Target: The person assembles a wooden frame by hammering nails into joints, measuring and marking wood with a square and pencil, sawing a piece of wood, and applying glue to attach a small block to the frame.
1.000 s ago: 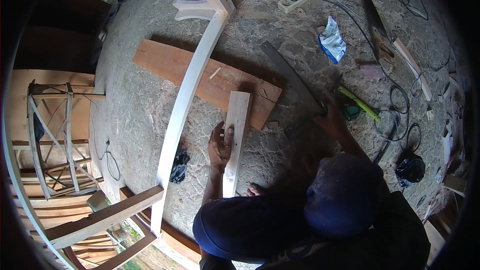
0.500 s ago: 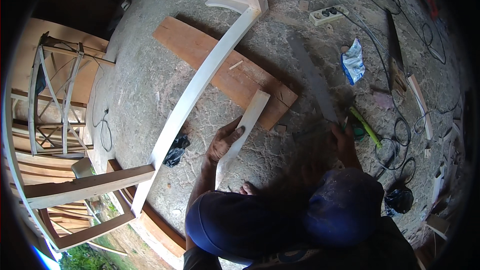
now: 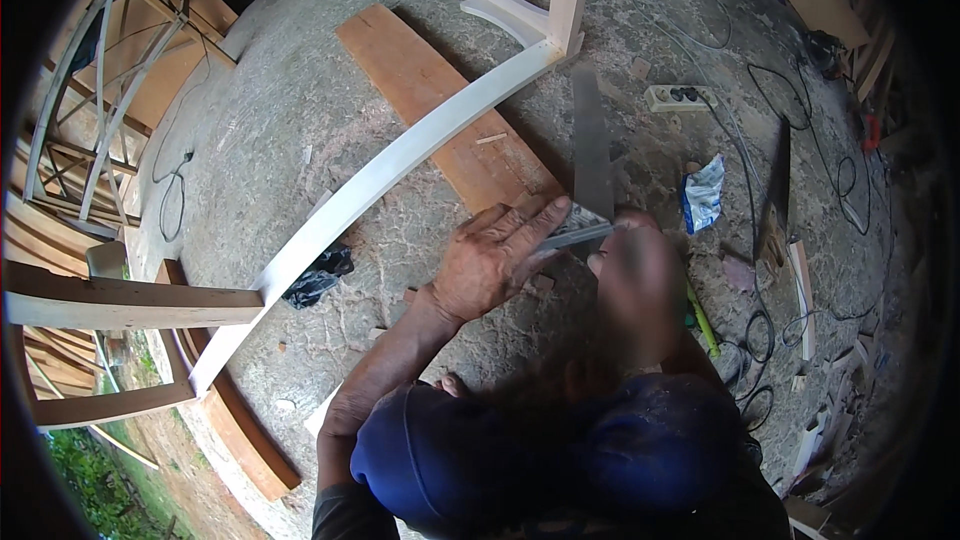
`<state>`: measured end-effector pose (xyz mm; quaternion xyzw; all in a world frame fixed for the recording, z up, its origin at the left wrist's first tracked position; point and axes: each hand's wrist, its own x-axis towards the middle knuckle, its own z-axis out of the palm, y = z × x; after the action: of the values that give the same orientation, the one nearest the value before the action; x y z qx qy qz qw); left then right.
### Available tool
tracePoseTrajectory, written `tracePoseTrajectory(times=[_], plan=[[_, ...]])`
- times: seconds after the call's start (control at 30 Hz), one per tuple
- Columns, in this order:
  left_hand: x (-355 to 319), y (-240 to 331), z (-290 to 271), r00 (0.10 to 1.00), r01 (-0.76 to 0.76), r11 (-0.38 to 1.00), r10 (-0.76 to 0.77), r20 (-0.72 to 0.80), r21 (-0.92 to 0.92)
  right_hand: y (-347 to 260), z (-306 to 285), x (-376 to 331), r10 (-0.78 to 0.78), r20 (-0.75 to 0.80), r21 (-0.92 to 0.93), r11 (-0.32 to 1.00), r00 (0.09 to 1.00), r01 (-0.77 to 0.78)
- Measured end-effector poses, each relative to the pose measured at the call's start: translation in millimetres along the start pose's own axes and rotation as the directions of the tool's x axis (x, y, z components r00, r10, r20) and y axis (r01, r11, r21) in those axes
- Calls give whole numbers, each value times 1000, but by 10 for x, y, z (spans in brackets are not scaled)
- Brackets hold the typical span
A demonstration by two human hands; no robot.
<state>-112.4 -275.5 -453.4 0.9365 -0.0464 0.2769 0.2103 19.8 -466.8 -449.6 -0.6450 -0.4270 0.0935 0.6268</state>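
My left hand (image 3: 490,255) bends over the near end of an orange-brown board (image 3: 400,65), fingers lying together and thumb below. It grips a small grey, straight-edged piece (image 3: 582,227), metal-looking and partly covered by the fingers. My right hand (image 3: 640,270) is close by on the right, smeared by motion. A handsaw's long grey blade (image 3: 592,140) runs away from that hand, beside the board. Its handle is hidden, so the grip on it does not show clearly. Left of my left forearm, a pale wood edge (image 3: 322,412) shows.
A curved pale wooden frame (image 3: 400,160) crosses over the board. To the right lie a power strip (image 3: 680,98), a blue-white packet (image 3: 703,195), a second saw (image 3: 775,190), a green tool (image 3: 703,320) and loose cables. A black plastic bag (image 3: 318,275) lies beneath the frame.
The pale wooden strip is no longer in my left hand, which now grips the grey piece at the board's end. My right hand and the saw blade have shifted toward the board. The view has shifted.
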Motion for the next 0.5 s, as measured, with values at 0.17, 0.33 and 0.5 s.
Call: tracePoseTrajectory(times=[0.17, 0.33, 0.5], plan=[[-213, -376, -466, 763, 491, 248, -584, 276, -835, 30, -175, 391, -92, 199, -743, 635, 976, 211], [-663, -744, -90, 650, 721, 466, -711, 267, -513, 275, -112, -25, 203, 354, -650, 755, 913, 85], [-864, -494, 229, 741, 658, 746, -666, 89, 106, 687, 41, -499, 296, 352, -587, 809, 888, -38]])
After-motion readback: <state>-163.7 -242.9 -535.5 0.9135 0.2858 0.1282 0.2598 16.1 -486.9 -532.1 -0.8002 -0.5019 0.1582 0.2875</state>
